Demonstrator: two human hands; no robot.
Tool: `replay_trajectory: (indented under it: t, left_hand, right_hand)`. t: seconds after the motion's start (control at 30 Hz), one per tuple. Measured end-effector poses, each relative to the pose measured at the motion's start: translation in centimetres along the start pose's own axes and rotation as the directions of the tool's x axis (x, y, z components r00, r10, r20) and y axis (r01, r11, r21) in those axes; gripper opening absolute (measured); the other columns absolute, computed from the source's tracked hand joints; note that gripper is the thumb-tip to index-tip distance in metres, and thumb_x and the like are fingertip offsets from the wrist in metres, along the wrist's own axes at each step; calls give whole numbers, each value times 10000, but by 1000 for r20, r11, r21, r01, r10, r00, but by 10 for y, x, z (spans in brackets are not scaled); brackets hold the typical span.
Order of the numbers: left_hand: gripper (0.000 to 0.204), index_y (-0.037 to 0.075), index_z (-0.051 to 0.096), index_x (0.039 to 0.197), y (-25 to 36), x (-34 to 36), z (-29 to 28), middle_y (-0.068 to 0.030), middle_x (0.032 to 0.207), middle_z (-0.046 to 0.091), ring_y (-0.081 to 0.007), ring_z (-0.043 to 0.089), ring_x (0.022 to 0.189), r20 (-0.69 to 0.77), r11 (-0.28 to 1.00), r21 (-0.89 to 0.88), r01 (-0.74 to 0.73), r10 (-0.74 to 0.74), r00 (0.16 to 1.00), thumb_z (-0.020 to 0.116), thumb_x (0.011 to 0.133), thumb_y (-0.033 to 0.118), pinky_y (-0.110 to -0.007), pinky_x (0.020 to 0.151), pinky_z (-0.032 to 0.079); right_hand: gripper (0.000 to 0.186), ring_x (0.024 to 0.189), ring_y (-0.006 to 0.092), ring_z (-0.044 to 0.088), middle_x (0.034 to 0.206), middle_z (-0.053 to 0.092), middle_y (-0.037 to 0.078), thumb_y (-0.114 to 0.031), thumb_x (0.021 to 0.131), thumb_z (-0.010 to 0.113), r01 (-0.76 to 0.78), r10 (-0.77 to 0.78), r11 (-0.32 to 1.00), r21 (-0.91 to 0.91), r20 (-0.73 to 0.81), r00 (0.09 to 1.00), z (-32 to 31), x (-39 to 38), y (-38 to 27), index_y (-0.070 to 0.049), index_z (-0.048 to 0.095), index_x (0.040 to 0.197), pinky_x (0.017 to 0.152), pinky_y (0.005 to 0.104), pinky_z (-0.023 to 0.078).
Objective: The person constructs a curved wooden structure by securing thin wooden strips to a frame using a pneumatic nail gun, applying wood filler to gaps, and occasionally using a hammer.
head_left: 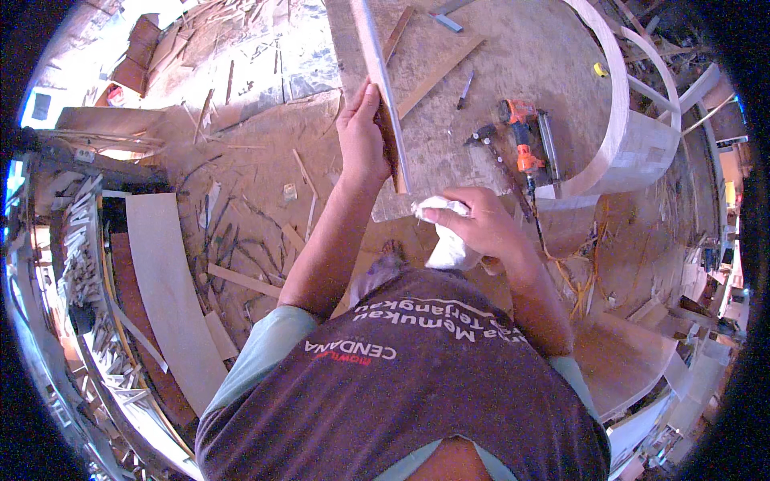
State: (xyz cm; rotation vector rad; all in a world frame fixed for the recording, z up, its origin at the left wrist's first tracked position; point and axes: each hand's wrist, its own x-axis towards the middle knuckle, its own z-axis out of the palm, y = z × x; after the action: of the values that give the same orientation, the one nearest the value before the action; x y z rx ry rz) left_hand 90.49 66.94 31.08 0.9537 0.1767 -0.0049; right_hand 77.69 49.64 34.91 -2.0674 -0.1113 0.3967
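Observation:
My left hand (362,128) is closed around a long, narrow wooden strip (380,76) with a pale edge. The strip points away from me, and its near end hangs just past my wrist. A white cloth (449,240) hangs bunched from my closed right hand (479,224), close in front of my body. Cloth and strip are a short gap apart. Beyond my right hand lie a hammer (484,136) and an orange and black nail gun (525,140) with a hose, both on the worn work board (449,172).
A curved wooden frame (613,120) stands at the right of the board. Flat wood strips (439,78) and a pen (465,90) lie farther back. Offcuts litter the floor (249,176); long panels (172,280) lean at the left. An orange cord (584,280) tangles at the right.

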Motion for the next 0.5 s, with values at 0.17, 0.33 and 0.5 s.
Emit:
replay_trajectory:
  t: [0.17, 0.33, 0.5]
  left_hand:
    - [304, 60, 643, 1233, 4, 8, -14, 4, 863, 611, -146, 586, 710, -177, 979, -177, 104, -136, 975, 501, 1056, 262, -322, 613, 506]
    - [253, 116, 579, 862, 6, 6, -13, -30, 657, 523, -192, 521, 541, -254, 963, -224, 150, -207, 945, 523, 1034, 293, -341, 495, 445]
    - [256, 105, 595, 889, 3, -1, -22, -35, 684, 517, -199, 511, 557, -253, 964, -185, 189, -232, 939, 483, 1039, 279, -331, 504, 444]
  right_hand:
    - [268, 700, 168, 646, 772, 674, 126, -232, 887, 778, 249, -248, 968, -36, -303, 920, 20, -3, -4, 17, 714, 963, 634, 327, 478]
    - [213, 623, 226, 619, 718, 629, 131, -187, 877, 781, 379, -420, 908, -180, -363, 832, 33, 10, -7, 3, 691, 910, 563, 362, 440]
    - [280, 747, 372, 686, 825, 690, 158, -318, 843, 774, 314, -402, 904, -289, -327, 855, 40, 12, 8, -63, 712, 938, 649, 450, 535]
